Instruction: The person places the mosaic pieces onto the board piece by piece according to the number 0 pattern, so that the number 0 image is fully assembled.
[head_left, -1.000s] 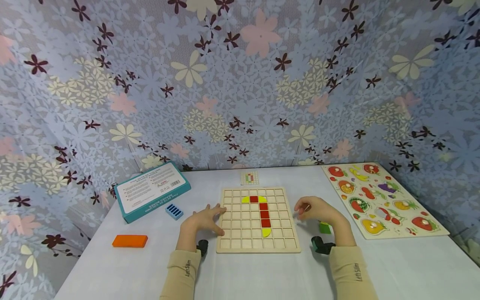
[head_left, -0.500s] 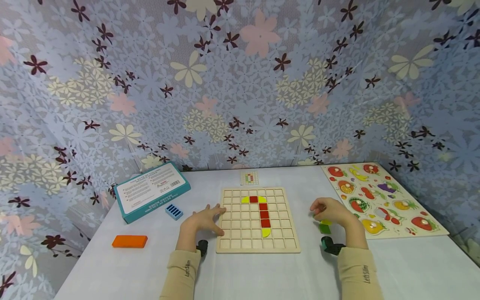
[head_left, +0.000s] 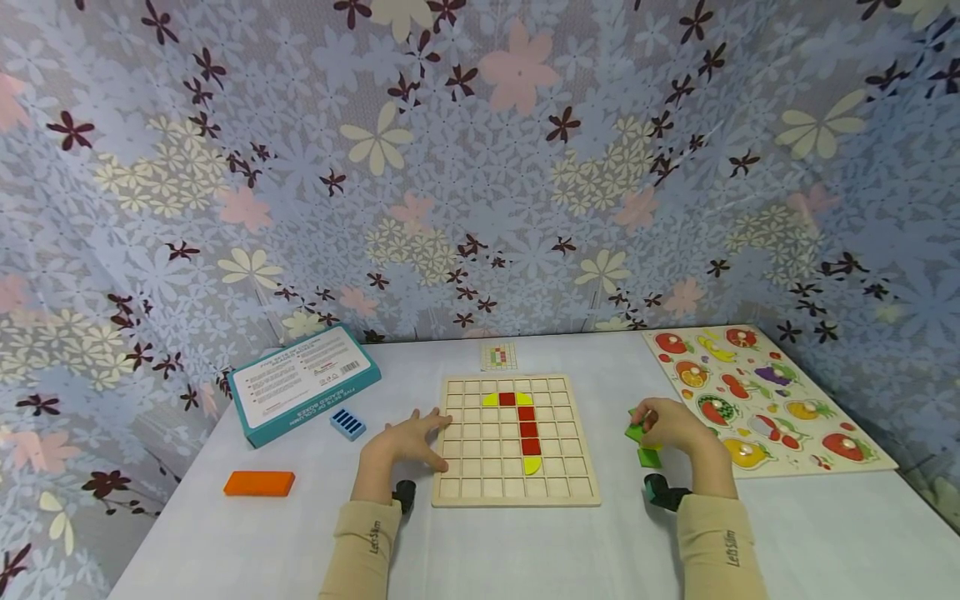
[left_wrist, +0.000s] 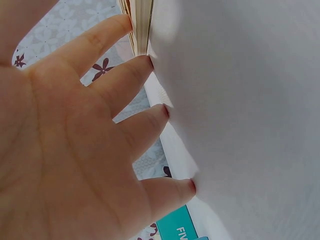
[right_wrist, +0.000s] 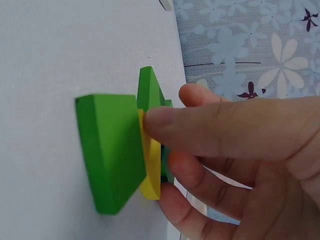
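Note:
My left hand [head_left: 407,437] lies with fingers spread along the left edge of the wooden grid board [head_left: 517,502]; fingertips touch that edge in the left wrist view. Red square tiles [head_left: 528,429] and yellow rounded tiles [head_left: 532,465] sit in some cells. Right of the board, my right hand [head_left: 675,425] is bent over a small group of green pieces [head_left: 648,457]. In the right wrist view, my thumb meets a yellow piece [right_wrist: 151,170] standing behind a thick green piece [right_wrist: 117,145]; other fingers curl behind. I cannot tell whether they pinch a piece.
A small pattern card [head_left: 498,357] lies beyond the board. On the left are a teal box [head_left: 303,383], a blue slotted block [head_left: 348,423] and an orange block [head_left: 259,483]. A fruit puzzle board [head_left: 765,400] occupies the right, near my right forearm.
My right hand has moved right, away from the board's edge to the green and yellow pieces, and more green now shows by its fingertips. The left hand stays put.

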